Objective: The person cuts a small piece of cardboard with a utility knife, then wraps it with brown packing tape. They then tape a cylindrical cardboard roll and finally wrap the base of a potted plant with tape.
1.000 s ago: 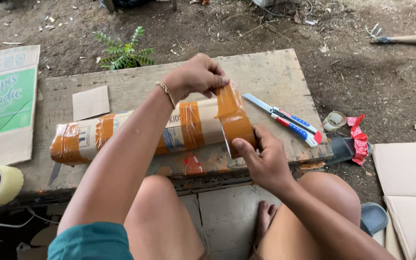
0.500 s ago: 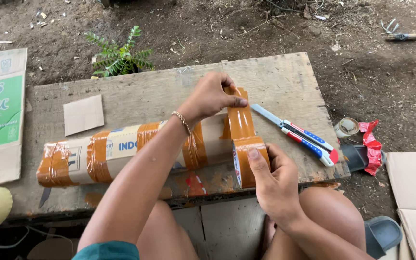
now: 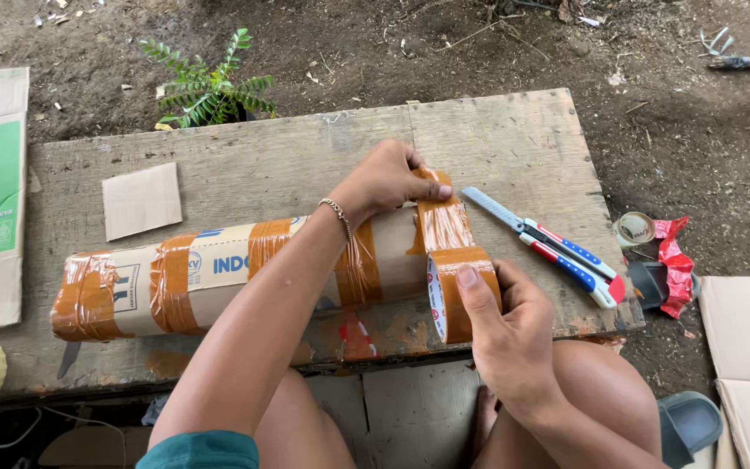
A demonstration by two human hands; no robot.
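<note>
Taping step in hand, by my reading: a long cardboard tube-shaped bundle banded with brown packing tape (image 3: 219, 278) lies lengthwise on the weathered grey wooden worktop (image 3: 514, 139), its right end near the front edge. Left hand (image 3: 388, 181) rests across the top of the bundle's right end, fingers closed down flat, pressing a fresh strip of brown tape onto the cardboard. Right hand (image 3: 501, 326) has its grip shut around a roll of brown packing tape (image 3: 460, 291), held upright at the front edge, thumb laid over the roll's outer face; the strip runs unbroken from roll to bundle. A red, white and blue utility knife with blade extended (image 3: 549, 245) lies just right of the roll, apart from both hands. A small cardboard square (image 3: 141, 200) sits on the worktop to the left, well apart. Judgement: the strip is laid but not severed; the following move would call for keeping it taut and pressed while cutting it.
</note>
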